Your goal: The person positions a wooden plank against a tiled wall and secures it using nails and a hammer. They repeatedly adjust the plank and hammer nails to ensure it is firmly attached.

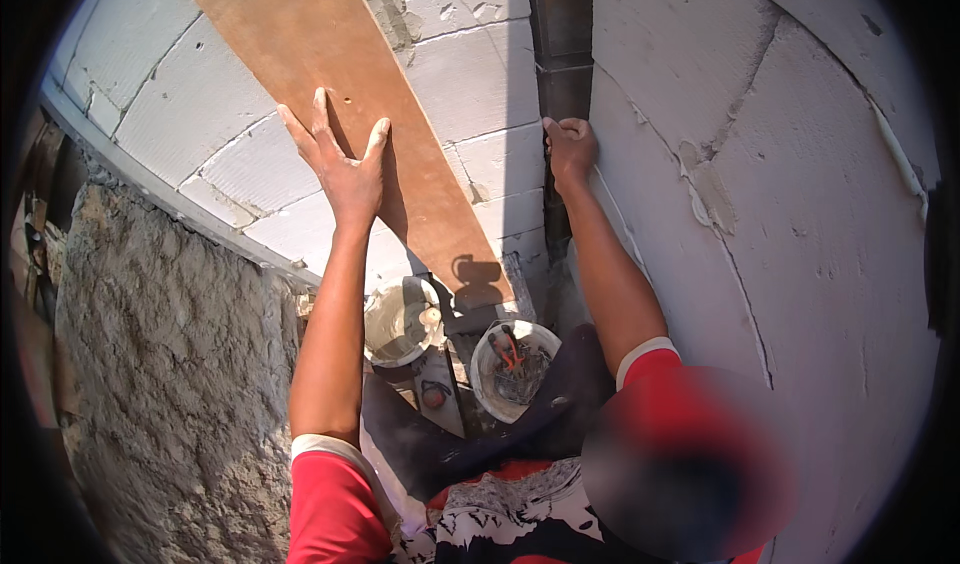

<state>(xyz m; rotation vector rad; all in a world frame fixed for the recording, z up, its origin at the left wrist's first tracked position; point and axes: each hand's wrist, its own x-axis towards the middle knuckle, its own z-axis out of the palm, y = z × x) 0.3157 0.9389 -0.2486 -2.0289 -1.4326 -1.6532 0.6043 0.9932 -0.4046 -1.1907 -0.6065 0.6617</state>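
Note:
My left hand (348,176) lies with spread fingers against a long orange-brown board (300,34), which leans at a slant along the white block wall (465,84). At the corner, my right hand (572,154) is closed, thumb and fingertips drawn together. It is beside a dark upright strip (563,24) set between the two block walls. What the right fingers pinch, if anything, is too small to make out. Below the hands stands a whitish bucket (478,379) with orange-handled pliers (507,352) and what look like nails inside.
Left of it, a second bucket (372,329) has pale paste on its inside. Near my leg, a small reddish round thing (434,395) sits by a plank. Another block wall (800,214) rises close on my right. Rough grey masonry (180,354) fills the left side.

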